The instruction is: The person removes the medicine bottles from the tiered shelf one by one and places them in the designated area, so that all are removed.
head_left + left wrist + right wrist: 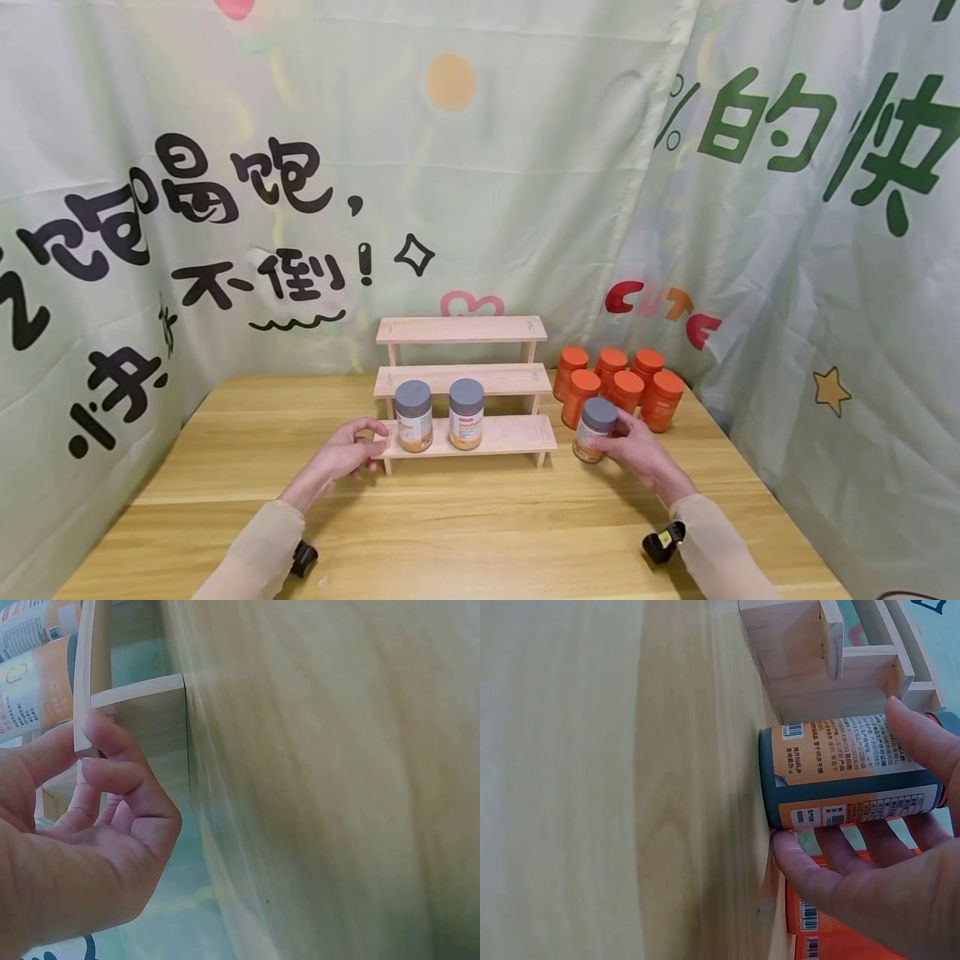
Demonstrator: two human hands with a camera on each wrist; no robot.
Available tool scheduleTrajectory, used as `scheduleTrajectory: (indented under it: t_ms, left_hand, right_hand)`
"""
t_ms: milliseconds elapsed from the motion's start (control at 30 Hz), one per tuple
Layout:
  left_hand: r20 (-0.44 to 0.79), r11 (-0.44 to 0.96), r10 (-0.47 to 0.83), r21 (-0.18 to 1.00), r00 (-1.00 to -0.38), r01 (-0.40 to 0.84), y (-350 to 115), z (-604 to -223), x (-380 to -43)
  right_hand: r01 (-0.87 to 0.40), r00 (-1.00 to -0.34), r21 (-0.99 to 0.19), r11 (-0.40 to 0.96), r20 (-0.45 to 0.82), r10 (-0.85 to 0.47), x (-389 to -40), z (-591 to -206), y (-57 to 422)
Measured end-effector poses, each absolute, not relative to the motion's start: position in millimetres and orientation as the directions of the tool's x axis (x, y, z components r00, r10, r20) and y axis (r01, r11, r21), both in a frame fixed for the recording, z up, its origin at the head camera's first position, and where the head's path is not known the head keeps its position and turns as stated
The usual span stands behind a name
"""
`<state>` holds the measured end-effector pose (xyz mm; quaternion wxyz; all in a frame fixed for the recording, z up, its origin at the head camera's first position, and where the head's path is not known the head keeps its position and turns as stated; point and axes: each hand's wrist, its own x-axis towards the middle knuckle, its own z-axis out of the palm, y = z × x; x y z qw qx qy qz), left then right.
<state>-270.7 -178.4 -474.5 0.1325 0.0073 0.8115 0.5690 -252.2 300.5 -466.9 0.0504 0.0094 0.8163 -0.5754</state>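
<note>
A three-tier wooden display stand (461, 379) stands on the table; my left hand (354, 450) pinches the left end of its lowest board. In the left wrist view, the thumb lies on the board's (85, 735) upper side and fingers bend below. Two grey-lidded bottles (414, 429) (467, 427) stand upright on that lowest board. Right of the stand, my right hand (637, 450) holds a third grey-lidded bottle (592, 442) upright, thumb on one side and fingers on the other. Its base looks to be at the tabletop in the right wrist view.
Several orange bottles (583, 398) stand grouped at the back right, just behind the held bottle. The wooden table (465, 533) reaches back to printed cloth (525, 167) hanging behind and at both sides. Each wrist carries a small black camera (663, 543).
</note>
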Motion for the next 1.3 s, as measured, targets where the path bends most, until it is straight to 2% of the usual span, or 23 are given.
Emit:
scheduleTrajectory:
  t_ms: [1300]
  left_hand:
    - [-0.203, 0.357, 0.156, 0.924, -0.967, -0.136, -177.8, -472.8, -269.0]
  right_hand:
    - [0.089, -0.994, -0.951, 0.296, -0.106, -0.041, -251.1, -467.9, 301.3]
